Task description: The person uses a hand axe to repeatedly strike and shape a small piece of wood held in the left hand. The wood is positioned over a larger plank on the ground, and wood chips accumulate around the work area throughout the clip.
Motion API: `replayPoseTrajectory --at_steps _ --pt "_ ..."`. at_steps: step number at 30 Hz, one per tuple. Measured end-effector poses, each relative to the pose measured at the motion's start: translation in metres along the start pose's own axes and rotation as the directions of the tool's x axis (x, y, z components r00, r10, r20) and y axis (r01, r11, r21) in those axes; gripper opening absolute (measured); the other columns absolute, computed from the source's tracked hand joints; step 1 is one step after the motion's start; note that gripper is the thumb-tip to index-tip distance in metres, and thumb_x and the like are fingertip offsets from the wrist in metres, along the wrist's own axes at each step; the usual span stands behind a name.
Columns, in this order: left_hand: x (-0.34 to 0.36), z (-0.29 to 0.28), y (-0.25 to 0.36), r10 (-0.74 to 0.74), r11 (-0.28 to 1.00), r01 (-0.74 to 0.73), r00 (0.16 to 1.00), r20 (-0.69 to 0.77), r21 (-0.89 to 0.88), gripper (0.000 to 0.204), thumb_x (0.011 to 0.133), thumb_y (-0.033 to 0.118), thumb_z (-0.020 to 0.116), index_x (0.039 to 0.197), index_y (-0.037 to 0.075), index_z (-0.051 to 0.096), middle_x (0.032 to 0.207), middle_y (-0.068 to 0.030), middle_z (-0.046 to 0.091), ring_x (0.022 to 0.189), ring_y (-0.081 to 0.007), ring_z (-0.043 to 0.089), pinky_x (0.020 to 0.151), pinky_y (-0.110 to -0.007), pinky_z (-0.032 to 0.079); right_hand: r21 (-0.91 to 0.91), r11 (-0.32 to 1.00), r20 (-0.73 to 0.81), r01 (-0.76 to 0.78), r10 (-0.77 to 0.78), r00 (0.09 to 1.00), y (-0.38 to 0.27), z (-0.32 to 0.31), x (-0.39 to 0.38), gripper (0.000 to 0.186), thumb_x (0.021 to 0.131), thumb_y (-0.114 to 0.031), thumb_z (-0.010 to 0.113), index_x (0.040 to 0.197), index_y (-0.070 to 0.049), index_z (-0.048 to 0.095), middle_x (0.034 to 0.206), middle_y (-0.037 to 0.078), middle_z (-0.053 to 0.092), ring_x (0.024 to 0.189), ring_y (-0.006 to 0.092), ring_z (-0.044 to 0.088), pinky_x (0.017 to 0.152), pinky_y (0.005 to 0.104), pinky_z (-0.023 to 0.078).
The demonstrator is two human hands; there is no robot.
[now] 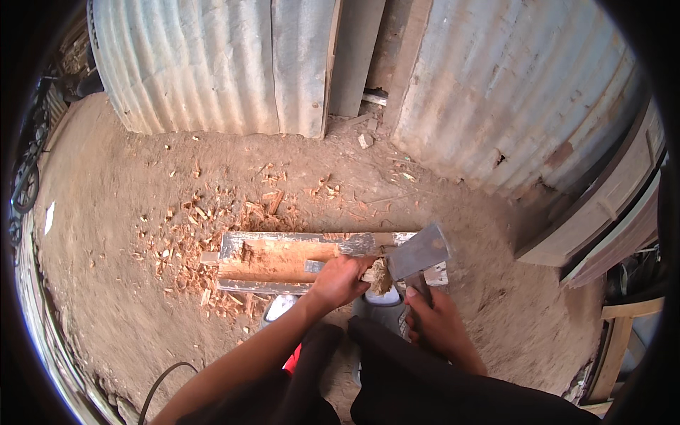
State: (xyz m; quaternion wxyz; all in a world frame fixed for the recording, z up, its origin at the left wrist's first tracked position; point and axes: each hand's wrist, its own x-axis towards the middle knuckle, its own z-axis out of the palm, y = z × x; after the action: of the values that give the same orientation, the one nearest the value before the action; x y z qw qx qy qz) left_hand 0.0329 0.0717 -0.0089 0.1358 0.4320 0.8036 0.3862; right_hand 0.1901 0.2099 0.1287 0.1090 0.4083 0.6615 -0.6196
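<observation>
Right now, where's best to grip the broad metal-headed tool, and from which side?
Likely by its handle, coming from the near right side, where your right hand holds it: the handle is narrow and points back toward you, while the broad metal head lies beyond.

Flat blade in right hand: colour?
The flat blade is grey; best seen in the head view.

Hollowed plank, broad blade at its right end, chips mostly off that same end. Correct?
Chips are wrong: head view shows them mostly off the plank's left end and along its far side. Hollowed plank, broad blade at right end: fine.
</observation>
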Motion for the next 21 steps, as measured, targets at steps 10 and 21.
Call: replayPoseTrajectory --at_steps 10,21 --pt "0.013 0.005 -0.002 -0.002 1.0 0.001 0.997 0.071 0.016 0.051 0.078 0.014 0.078 0.127 0.009 0.066 0.089 -0.0229 0.071 0.09 -0.0433 0.07 0.078 -0.053 0.056 -0.135 0.981 0.034 0.141 -0.138 0.99 0.028 -0.01 -0.001 0.035 0.107 -0.037 0.059 0.099 -0.003 0.058 0.07 0.003 0.058 0.052 0.0139 0.058 0.048 0.0332 0.049" --pt "0.011 0.007 -0.004 -0.03 0.999 0.029 0.999 0.022 0.032 0.042 0.081 0.017 0.075 0.121 0.009 0.068 0.085 -0.0218 0.072 0.088 -0.0431 0.07 0.078 -0.053 0.056 0.07 0.996 0.067 0.063 -0.068 0.995 0.007 -0.009 -0.004 0.034 0.108 -0.036 0.058 0.101 -0.003 0.056 0.071 0.004 0.058 0.054 0.0132 0.059 0.048 0.0322 0.049"
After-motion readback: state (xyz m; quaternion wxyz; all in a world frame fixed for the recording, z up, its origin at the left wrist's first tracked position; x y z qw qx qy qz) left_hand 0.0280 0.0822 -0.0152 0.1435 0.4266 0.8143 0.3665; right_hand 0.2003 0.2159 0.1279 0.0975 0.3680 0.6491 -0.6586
